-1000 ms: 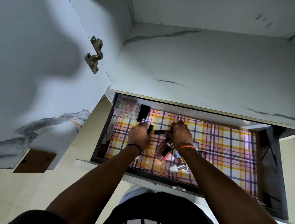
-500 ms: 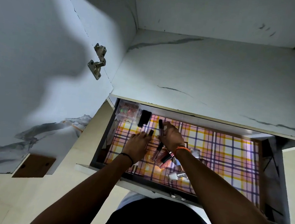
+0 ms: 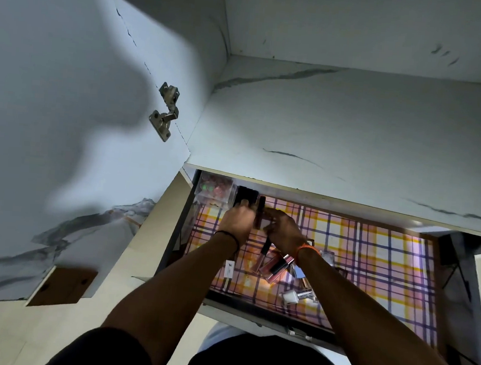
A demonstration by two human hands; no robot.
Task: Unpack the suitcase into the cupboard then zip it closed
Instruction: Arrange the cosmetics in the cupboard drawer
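Observation:
The cupboard drawer (image 3: 365,340) is pulled out, lined with orange-and-purple plaid paper. My left hand (image 3: 237,221) is at its far left corner, fingers curled round a small black item (image 3: 244,202) next to a black box (image 3: 248,194). Close beside it, my right hand (image 3: 283,229) pinches a slim dark tube (image 3: 260,212) that points away from me. Several pink and black cosmetic tubes (image 3: 273,267) lie below my right wrist. A white-capped bottle (image 3: 293,297) lies near the drawer's front. The suitcase is out of view.
A clear box of coloured beads (image 3: 215,190) fills the drawer's far left corner. A small white packet (image 3: 229,270) lies by the left wall. The open cupboard door (image 3: 64,139) with its metal hinge (image 3: 165,116) stands left. A marbled shelf (image 3: 353,128) overhangs the drawer's back.
Both hands have moved toward the drawer's far left corner. The right hand turned the dark tube from lying crosswise to pointing away, beside the black box.

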